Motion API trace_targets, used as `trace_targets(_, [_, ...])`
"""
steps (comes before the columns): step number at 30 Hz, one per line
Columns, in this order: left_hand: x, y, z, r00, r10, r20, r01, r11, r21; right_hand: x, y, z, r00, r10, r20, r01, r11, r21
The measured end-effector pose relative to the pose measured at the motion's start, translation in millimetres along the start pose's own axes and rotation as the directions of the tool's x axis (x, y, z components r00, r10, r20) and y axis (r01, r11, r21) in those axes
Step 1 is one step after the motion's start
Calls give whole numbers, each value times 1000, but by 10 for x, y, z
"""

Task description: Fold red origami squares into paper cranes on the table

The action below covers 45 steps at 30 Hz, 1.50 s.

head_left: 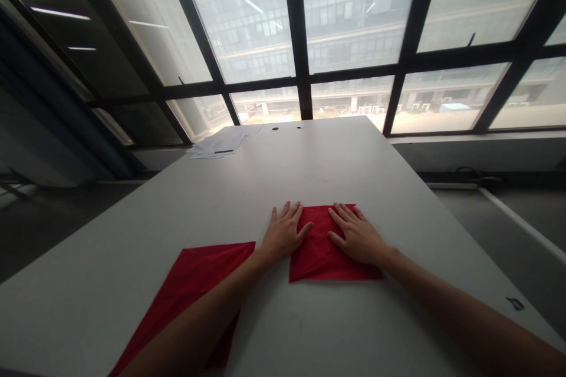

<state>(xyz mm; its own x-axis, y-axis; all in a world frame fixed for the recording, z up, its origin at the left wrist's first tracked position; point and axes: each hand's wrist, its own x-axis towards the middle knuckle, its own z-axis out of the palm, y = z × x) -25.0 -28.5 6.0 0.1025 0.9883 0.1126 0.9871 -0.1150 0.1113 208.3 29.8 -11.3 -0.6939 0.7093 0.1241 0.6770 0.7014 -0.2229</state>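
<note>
Left hand (285, 234) and right hand (357, 237) lay with fingers extended, gripping nothing, on opposite sides of 1 red sheet (319, 256) atop the white table (305, 168) — flattening it well probably required even, outward pressure.

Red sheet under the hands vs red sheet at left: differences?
Contact: left hand and right hand lie flat on the right sheet; the left forearm crosses over the left sheet.
Size: left sheet looks larger than right sheet.
Shared: both red, on the white table.
</note>
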Motion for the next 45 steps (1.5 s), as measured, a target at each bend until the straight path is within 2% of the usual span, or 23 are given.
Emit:
trace_targets(2, [-12,87,-40,990,137,-23,-137,991,-9,-2,8,5,1000,-4,-5,4,1000,5])
trace_targets(4, [-42,183,-78,934,357,28,-356,933,-49,-7,15,2,1000,-15,2,15,1000,14])
trace_targets(6, [-76,243,-98,890,449,79,-441,892,-101,-15,18,-9,999,-36,16,36,999,23])
trace_targets(10, [-102,210,-97,893,432,125,-416,899,-133,-30,52,-32,999,-38,18,37,999,21])
trace_targets(16, [-77,118,-110,898,416,141,-399,907,-130,-39,272,-62,997,71,-20,-72,997,-29])
trace_targets(19, [-67,128,-117,899,411,150,-395,910,-126,-42,283,-143,977,133,-166,-146,987,-64])
trace_targets(21, [-58,144,-100,904,400,153,-386,915,-115,-50,186,-200,944,140,-300,-168,983,-69])
trace_targets(23, [-47,163,-60,926,352,138,-342,935,-90,-66,26,-218,931,118,-346,-138,990,-33])
trace_targets(24, [-42,171,-33,943,309,121,-302,951,-73,-76,-60,-206,945,90,-313,-98,995,-7])
trace_targets(26, [-31,178,27,975,206,80,-203,978,-39,-98,-207,-147,985,11,-171,-5,999,37])
trace_targets(29, [-30,174,93,994,97,42,-96,995,-13,-116,-287,-44,1000,-23,10,22,998,63])
trace_targets(34, [-94,239,30,1000,22,-22,-22,999,24,-100,-148,-39,998,-20,66,15,997,77])
trace_targets(37, [-136,331,-92,992,-41,-118,48,998,51,-88,-45,-138,982,-155,106,143,984,109])
trace_targets(39, [-141,366,-162,988,9,-156,-4,999,36,-91,13,-234,950,-278,141,256,954,155])
trace_targets(41, [-129,360,-190,976,189,-112,-191,981,-9,-104,49,-333,918,-368,149,337,921,197])
trace_targets(43, [-109,327,-168,931,364,-14,-364,928,-75,-121,37,-397,908,-400,123,372,906,202])
trace_targets(45, [-94,292,-110,905,421,56,-413,903,-118,-136,-36,-392,933,-356,62,342,925,167])
